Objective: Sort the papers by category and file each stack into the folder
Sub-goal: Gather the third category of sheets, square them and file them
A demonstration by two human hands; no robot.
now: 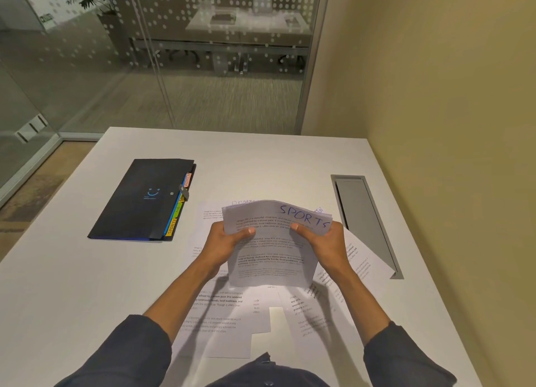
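A small stack of printed papers (pixel 271 259) is lifted above the table, its top sheet marked "SPORTS" in blue handwriting and curling forward. My left hand (pixel 223 243) grips its left edge and my right hand (pixel 322 241) grips its right edge, thumbs on top. Under the stack, several loose printed sheets (pixel 223 325) lie spread and overlapping on the white table (pixel 72 285). A dark blue folder (pixel 139 204) lies shut at the left, with coloured index tabs (pixel 174 221) along its right edge; one yellow tab reads "SPORTS".
A grey cable hatch (pixel 365 221) is set into the table at the right, one sheet's corner lying over it. A beige wall runs along the right side. Glass partitions stand behind the table's far edge.
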